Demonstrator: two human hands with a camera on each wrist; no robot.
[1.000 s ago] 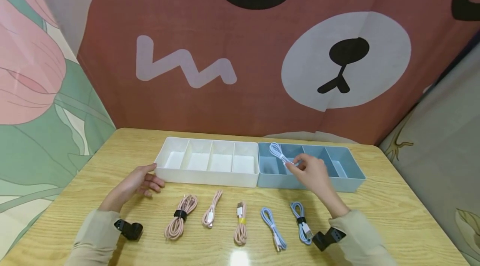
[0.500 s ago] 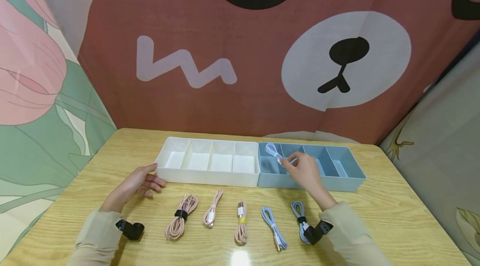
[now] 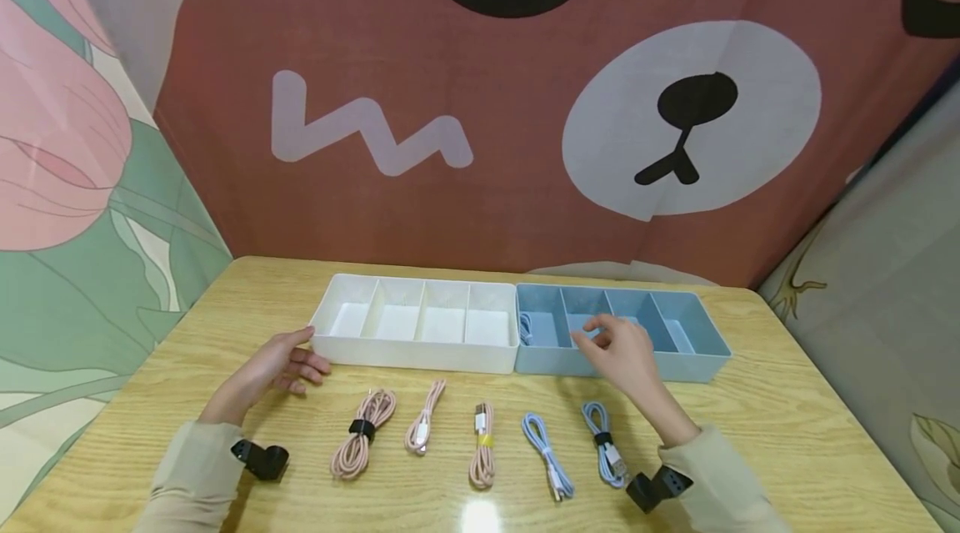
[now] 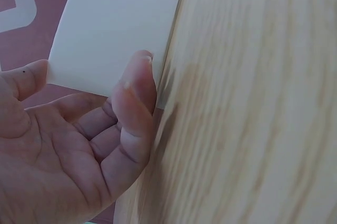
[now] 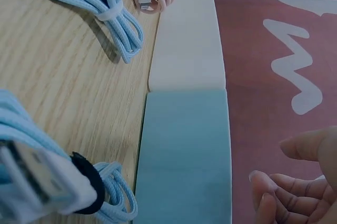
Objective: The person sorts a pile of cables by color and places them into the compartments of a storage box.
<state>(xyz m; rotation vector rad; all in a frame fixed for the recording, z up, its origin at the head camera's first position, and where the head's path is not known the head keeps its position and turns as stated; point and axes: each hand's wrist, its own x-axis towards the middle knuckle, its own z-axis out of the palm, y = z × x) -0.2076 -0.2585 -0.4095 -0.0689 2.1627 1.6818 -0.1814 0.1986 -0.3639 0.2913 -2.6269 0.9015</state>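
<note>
My right hand (image 3: 621, 349) is over the front wall of the blue divided box (image 3: 622, 364), thumb and fingertips apart with nothing between them. Inside that box's leftmost compartment lies a coiled light-blue cable (image 3: 526, 329), partly hidden by the walls. The right wrist view shows the same hand (image 5: 300, 192) beyond the box's rim. At the left end of the white divided box (image 3: 412, 354), my left hand (image 3: 281, 364) rests with loosely bent fingers; the thumb tip meets the box's corner. Close up, the left hand's fingers (image 4: 138, 84) lie against the white wall.
Bundled cables lie in a row before the boxes: a pink one with a black strap (image 3: 362, 435), a small pink one (image 3: 424, 420), a pink one with a yellow tie (image 3: 482, 448), a blue one (image 3: 547, 458) and a black-strapped blue one (image 3: 602, 443). A printed cloth (image 3: 360, 216) hangs behind.
My right hand moved left with the coiled blue cable and let it go into the blue box's leftmost compartment, then drew back slightly right. The left hand stayed at the white box.
</note>
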